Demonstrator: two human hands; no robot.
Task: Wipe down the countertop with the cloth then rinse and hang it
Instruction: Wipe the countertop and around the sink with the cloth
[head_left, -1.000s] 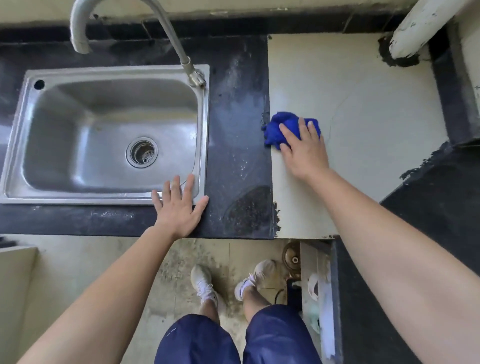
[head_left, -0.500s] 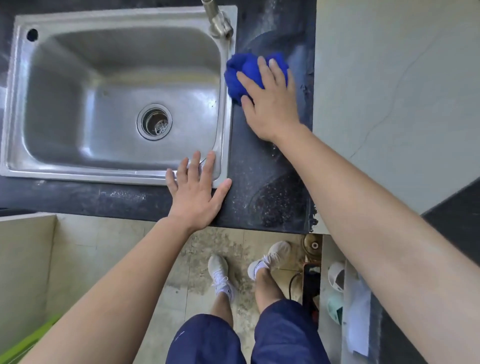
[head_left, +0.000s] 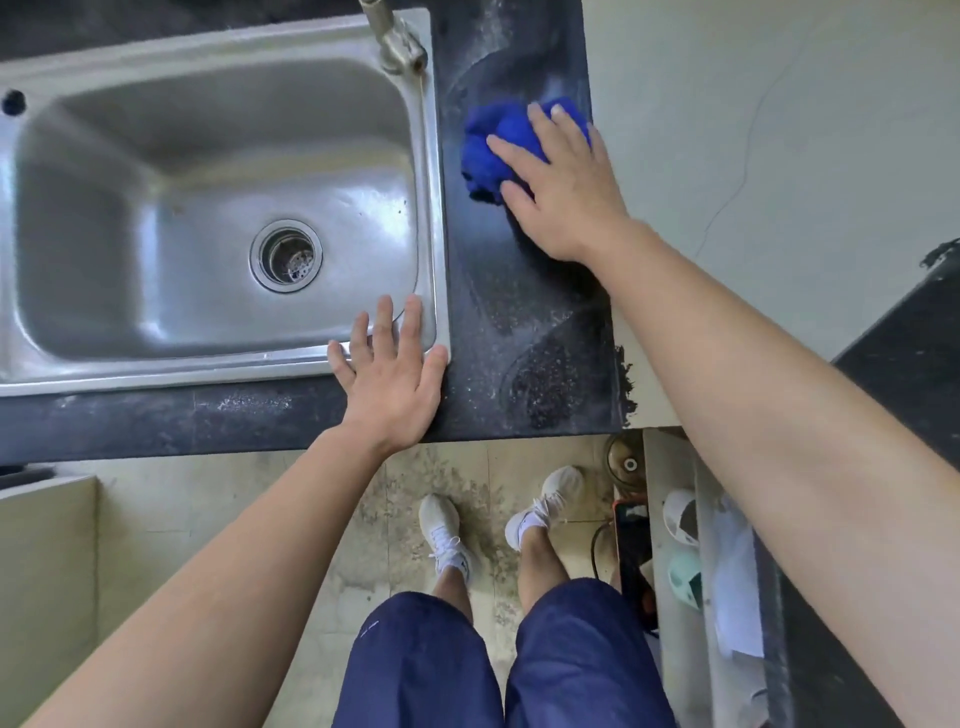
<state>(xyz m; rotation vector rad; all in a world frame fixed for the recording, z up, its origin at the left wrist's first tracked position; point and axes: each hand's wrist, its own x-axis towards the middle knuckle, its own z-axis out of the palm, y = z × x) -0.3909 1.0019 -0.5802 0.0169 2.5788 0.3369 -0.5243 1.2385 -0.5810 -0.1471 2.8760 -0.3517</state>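
Two patches are marking the dark counter (head_left: 524, 332) beside the sink (head_left: 437, 218): gritty speckle near the front edge and pale streaks farther back. The wiping is, I judge, partway done. To do it well, the person should be pressing flat and drawing overlapping strokes along the whole strip. The grit should be gathered into the cloth's folds, not scattered toward the floor or the pale slab on the right. Refolding the bunched cloth to a clean face would be helping too.

Nearest, the left hand (head_left: 389, 374) is lying palm-down and spread on the counter's front edge. Its straight fingers are reaching onto the sink rim, bracing and holding nothing. Farther out, the right arm is stretching diagonally across the strip. The right hand (head_left: 566, 192) is pressing down with its fingers laid fairly straight over the blue cloth (head_left: 493, 150), not curling round it. The cloth is sitting bunched on the dark counter between the sink rim and the pale slab. Beyond it, the tap base (head_left: 397, 44) is standing at the sink's far corner.
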